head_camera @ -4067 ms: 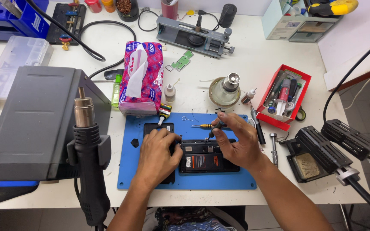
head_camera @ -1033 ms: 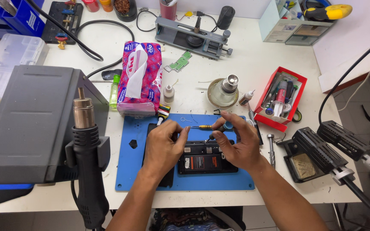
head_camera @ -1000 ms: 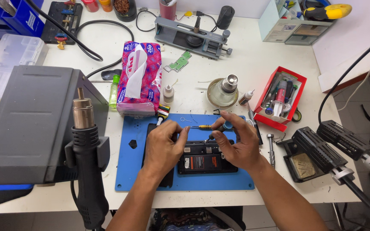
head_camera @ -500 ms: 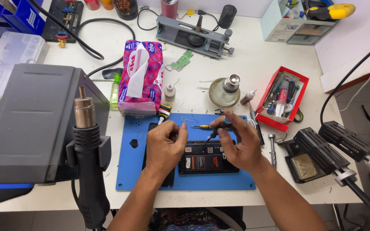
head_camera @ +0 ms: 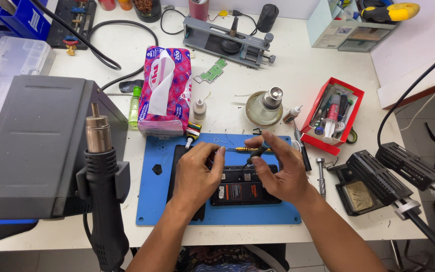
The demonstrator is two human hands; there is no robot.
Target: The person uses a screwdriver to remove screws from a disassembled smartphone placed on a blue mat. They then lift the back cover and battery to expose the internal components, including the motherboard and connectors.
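Note:
An opened black phone [head_camera: 245,187] lies on a blue work mat [head_camera: 154,201] at the table's front. My left hand [head_camera: 197,174] rests on the phone's left part, fingers curled near its top edge. My right hand [head_camera: 278,168] holds a small screwdriver with a yellow shaft [head_camera: 247,149], lying level, its tip pointing left toward my left fingertips. A dark flat panel [head_camera: 177,161] lies under my left hand on the mat.
A hot-air gun [head_camera: 101,191] stands in its holder on a grey station [head_camera: 31,146] at left. A tissue pack [head_camera: 166,90], small bottles, a red tool tray [head_camera: 336,116], a soldering stand [head_camera: 373,179] and a grey jig [head_camera: 227,43] surround the mat.
My hands stay over the phone. The screwdriver has kept level, and my left fingers have closed in on its tip.

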